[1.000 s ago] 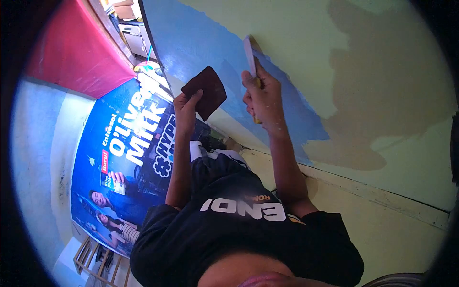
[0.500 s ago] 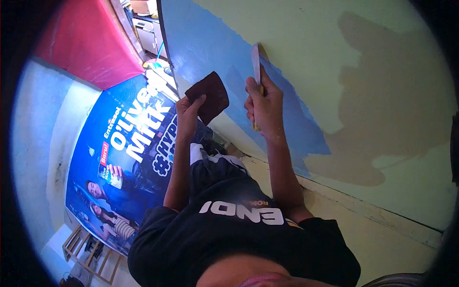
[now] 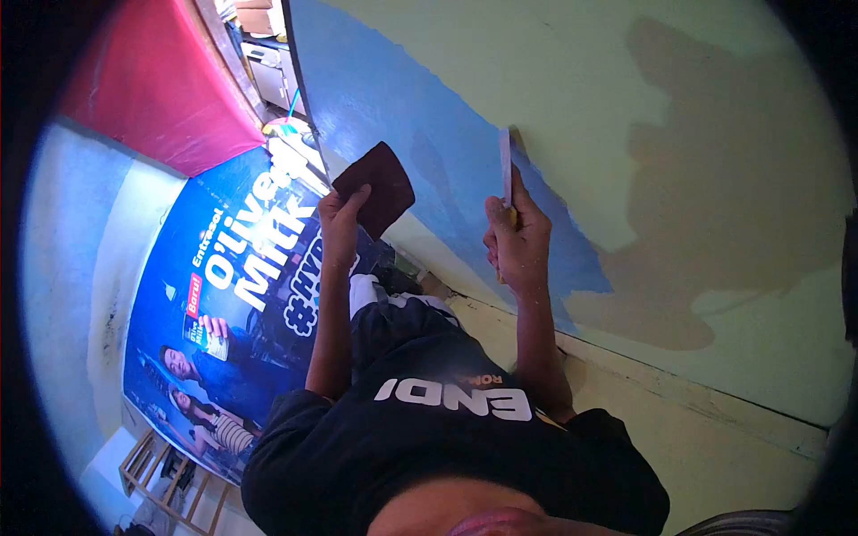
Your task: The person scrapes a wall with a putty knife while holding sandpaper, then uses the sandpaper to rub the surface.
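My left hand (image 3: pixel 340 219) pinches a dark reddish-brown square sheet (image 3: pixel 380 189) at its lower left corner, thumb on top. My right hand (image 3: pixel 520 234) is wrapped round the yellow handle of a scraper (image 3: pixel 507 170), whose thin blade points up toward the wall. Behind both hands stands a pale green wall (image 3: pixel 554 80) with a blue patch (image 3: pixel 384 80) that has a ragged edge. Whether the blade touches the wall I cannot tell.
A large blue printed banner (image 3: pixel 214 357) covers the left side, below a red cloth (image 3: pixel 170 98). At the lower left is a wooden rack (image 3: pixel 156 473). A ledge (image 3: pixel 697 393) runs along the wall's foot. Shelves with things stand at the top left.
My right hand and the scraper have moved down and to the right. My left hand has shifted slightly left and down with the sheet.
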`<action>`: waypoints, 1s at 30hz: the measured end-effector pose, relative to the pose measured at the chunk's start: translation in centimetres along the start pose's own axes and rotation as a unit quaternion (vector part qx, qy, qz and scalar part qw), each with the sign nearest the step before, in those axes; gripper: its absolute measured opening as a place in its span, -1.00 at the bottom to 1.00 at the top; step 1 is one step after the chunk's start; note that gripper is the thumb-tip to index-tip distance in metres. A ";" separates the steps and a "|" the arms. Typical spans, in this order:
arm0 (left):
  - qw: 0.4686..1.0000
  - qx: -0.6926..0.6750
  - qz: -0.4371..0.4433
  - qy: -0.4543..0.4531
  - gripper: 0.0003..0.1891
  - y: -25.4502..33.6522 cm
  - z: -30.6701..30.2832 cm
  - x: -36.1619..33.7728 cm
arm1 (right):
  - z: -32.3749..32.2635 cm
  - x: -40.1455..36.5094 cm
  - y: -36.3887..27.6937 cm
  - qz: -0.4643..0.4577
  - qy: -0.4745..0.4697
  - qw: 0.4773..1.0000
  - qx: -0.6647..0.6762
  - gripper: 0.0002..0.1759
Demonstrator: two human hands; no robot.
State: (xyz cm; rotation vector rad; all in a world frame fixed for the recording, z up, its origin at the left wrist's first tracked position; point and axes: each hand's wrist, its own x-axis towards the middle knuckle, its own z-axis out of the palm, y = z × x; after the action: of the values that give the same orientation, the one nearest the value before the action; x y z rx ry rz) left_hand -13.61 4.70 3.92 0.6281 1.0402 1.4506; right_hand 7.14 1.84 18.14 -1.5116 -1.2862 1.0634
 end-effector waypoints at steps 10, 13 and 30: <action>0.999 0.031 -0.031 -0.028 -0.77 1.3 3.0 0.2 | 0.1 0.3 0.0 0.032 -0.017 0.997 0.062 -0.36; 0.998 0.029 -0.019 -0.049 -0.76 0.2 2.4 0.9 | 0.2 0.8 -0.4 0.038 -0.035 0.998 0.045 -0.34; 0.999 0.013 -0.022 -0.040 -0.75 0.5 2.4 0.1 | 1.3 1.3 0.2 0.033 -0.019 0.996 0.075 -0.39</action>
State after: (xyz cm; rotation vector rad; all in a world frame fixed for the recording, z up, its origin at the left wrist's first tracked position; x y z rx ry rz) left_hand -11.84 5.43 5.44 0.6734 1.0059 1.3655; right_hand 6.06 3.26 17.53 -1.4342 -1.1608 1.2090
